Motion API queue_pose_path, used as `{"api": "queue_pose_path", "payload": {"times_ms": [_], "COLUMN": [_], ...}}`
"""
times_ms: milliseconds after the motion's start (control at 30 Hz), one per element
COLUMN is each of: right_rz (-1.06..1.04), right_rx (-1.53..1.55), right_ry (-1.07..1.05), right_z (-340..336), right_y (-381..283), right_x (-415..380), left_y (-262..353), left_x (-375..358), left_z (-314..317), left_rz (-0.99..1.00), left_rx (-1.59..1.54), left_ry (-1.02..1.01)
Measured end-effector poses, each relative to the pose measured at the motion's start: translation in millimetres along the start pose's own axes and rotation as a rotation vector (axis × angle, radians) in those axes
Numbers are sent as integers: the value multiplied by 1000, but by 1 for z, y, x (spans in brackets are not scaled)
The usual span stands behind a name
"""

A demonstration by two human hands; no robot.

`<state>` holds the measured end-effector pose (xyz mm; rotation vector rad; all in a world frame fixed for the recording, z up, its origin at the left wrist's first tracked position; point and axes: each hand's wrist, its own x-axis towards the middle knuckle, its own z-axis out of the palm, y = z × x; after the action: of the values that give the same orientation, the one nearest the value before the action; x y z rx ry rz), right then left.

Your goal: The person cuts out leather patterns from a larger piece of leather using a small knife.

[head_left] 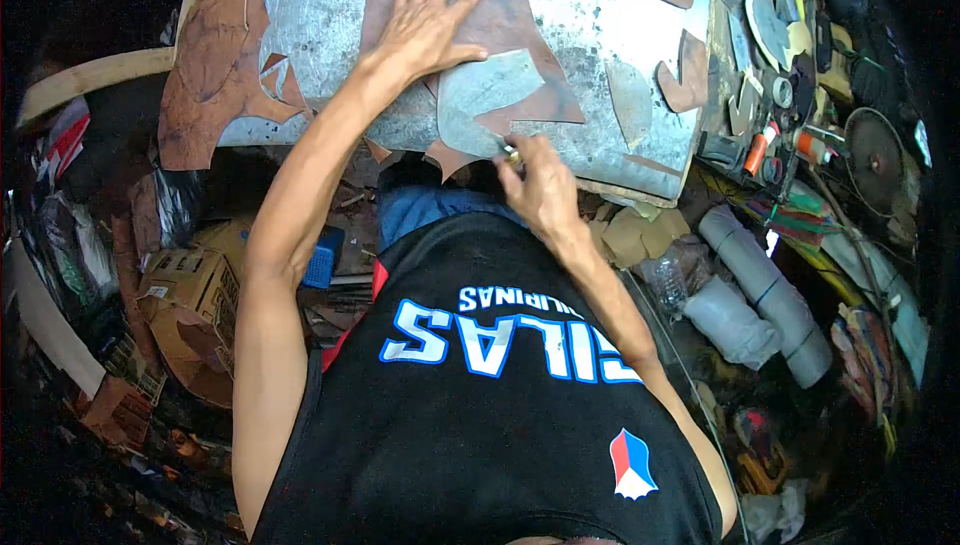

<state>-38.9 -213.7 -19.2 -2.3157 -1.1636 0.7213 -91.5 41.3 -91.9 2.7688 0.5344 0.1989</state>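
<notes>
My left hand lies flat with its fingers spread on a large brown leather sheet, its thumb at the top edge of a grey curved template. The template rests on the leather near the front edge of the metal-topped table. My right hand is closed around a small tool, whose tip is at the template's lower end. Most of the tool is hidden in my fingers. A brown leather scrap hangs over the table edge beside the template.
More brown leather covers the table's left side. A grey template and cut leather pieces lie at the right. Beyond them are an orange-labelled bottle and a round disc. A cardboard box and grey rolls are below.
</notes>
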Motion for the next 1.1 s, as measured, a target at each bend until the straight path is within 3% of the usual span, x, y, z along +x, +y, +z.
{"api": "queue_pose_path", "payload": {"times_ms": [100, 267, 333, 400, 500, 633, 700, 833, 900, 1100], "right_rz": [-11, -69, -115, -75, -69, -58, -38, 19, 192, 206], "right_rx": [-36, -13, -40, -84, -209, -144, -117, -38, 90, 200], "right_ry": [0, -50, 57, 198, 205, 84, 95, 118, 0, 51], "right_z": [-1, -9, -18, -32, -55, -57, -54, -42, -42, -22], "right_y": [-9, 1, 12, 26, 41, 43, 41, 46, 40, 22], "right_x": [-2, 3, 15, 34, 58, 59, 57, 53, 44, 23], "left_y": [18, 45, 42, 13, -21, -23, -24, -42, -54, -72], "left_x": [27, 37, 30, 9, -50, -88, -88, -79, -71, 10], "left_z": [28, 18, -5, -27, -34, -34, -35, -36, -32, -22], "left_rz": [15, 33, -27, -203, -541, -429, -313, -270, -130, 84], "left_rx": [-85, -118, -96, -20, 98, 66, 5, -88, -85, -13], "left_ry": [43, 40, 310, 156, 70, 61, 37, 27, 55, 80]}}
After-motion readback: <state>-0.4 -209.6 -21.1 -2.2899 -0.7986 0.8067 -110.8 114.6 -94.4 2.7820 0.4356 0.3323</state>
